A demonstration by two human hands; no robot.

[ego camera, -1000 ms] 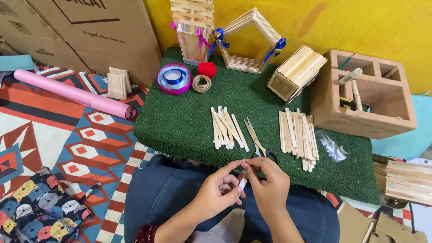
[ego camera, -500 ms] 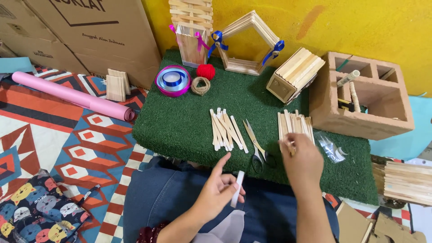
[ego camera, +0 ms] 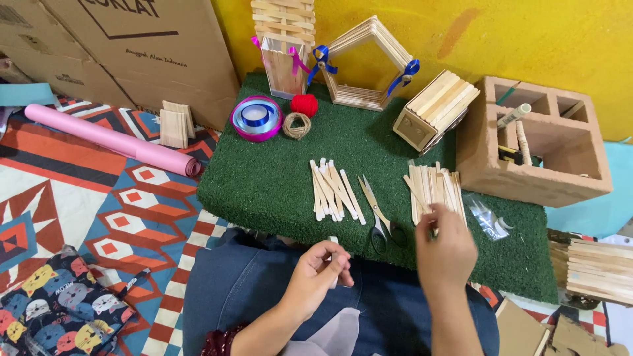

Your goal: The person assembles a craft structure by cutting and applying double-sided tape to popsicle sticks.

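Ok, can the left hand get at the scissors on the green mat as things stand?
Probably yes, though not at once. The scissors lie bare on the green mat, handles toward the person, with nothing between them and the left hand. But that hand is closed on a small white stick, which it would need to drop.

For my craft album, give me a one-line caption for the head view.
Right hand reaches a pile of flat wooden craft sticks on green turf mat; left hand holds one stick.

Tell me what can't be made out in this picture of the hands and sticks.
Head view only:
- Right hand: its fingertips are blurred, so its grasp on the right stick pile is unclear.
- Left hand: its fingers hide most of the small white stick.
- Clear bag: its contents are too small.
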